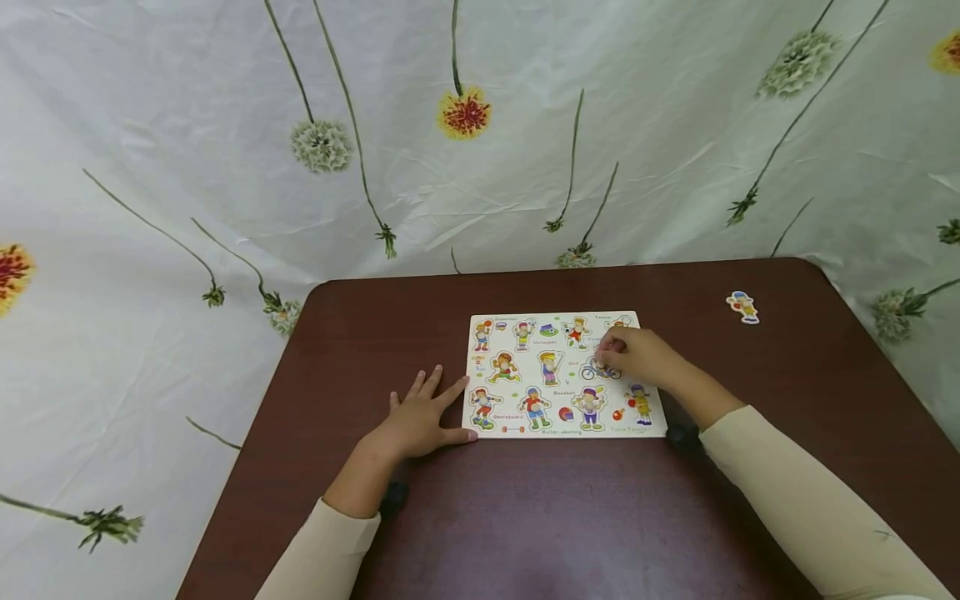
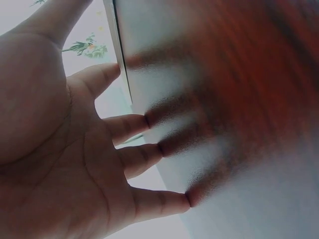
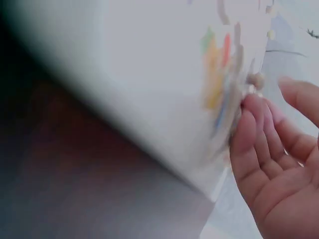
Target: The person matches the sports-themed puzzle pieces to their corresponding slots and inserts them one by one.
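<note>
A white wooden peg puzzle board [image 1: 517,387] printed with sports figures lies on the table. My right hand [image 1: 633,354] reaches over its right half, fingers bent and gripping at the cyclist puzzle piece [image 1: 598,371]. The bicycle's wheels show below the fingers; the rider is mostly covered. In the right wrist view the fingertips [image 3: 246,117] are right at the board's surface, beside a small round knob [image 3: 255,79]. My left hand [image 1: 422,423] lies spread on the table, with fingertip and thumb at the board's left edge.
One loose figure piece [image 1: 743,307] in a blue cap lies near the far right corner of the dark brown table [image 1: 540,517]. Several figure pieces, such as the roller skater [image 1: 535,408], sit in the board. A flower-patterned cloth [image 1: 517,183] hangs behind the table.
</note>
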Demonstrator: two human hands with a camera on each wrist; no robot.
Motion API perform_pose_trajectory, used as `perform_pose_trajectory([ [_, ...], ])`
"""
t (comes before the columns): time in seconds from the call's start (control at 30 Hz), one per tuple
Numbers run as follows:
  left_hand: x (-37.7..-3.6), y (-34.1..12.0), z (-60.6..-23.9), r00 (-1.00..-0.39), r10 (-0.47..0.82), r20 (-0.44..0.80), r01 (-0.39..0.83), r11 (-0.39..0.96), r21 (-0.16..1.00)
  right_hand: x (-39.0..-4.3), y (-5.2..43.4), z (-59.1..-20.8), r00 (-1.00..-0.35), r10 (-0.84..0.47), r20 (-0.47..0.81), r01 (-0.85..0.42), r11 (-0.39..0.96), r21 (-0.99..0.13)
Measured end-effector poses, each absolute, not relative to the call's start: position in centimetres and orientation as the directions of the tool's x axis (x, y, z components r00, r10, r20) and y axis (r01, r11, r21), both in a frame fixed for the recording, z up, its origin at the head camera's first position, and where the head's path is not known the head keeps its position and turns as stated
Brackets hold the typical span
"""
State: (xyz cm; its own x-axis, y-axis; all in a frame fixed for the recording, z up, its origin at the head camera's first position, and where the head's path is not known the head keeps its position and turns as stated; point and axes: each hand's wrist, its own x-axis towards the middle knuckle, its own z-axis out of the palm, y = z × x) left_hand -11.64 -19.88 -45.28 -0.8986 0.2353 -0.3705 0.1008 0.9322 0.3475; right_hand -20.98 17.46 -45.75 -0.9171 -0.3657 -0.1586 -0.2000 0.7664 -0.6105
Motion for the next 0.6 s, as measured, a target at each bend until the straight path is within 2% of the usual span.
perform_pose_trajectory([
  [0.3, -11.7, -19.9, -45.2, -0.899, 0.238, -0.367, 0.105, 0.932, 0.347, -21.2, 20.4, -45.8, -0.974, -0.203, -0.097, -0.076, 0.702, -0.708],
  [0.6, -11.7, -19.8, -45.1, -0.899, 0.241, -0.367, 0.109, 0.932, 0.345, -21.1, 23.1, -45.7, -0.997, -0.075, 0.026, -0.068, 0.642, -0.764],
])
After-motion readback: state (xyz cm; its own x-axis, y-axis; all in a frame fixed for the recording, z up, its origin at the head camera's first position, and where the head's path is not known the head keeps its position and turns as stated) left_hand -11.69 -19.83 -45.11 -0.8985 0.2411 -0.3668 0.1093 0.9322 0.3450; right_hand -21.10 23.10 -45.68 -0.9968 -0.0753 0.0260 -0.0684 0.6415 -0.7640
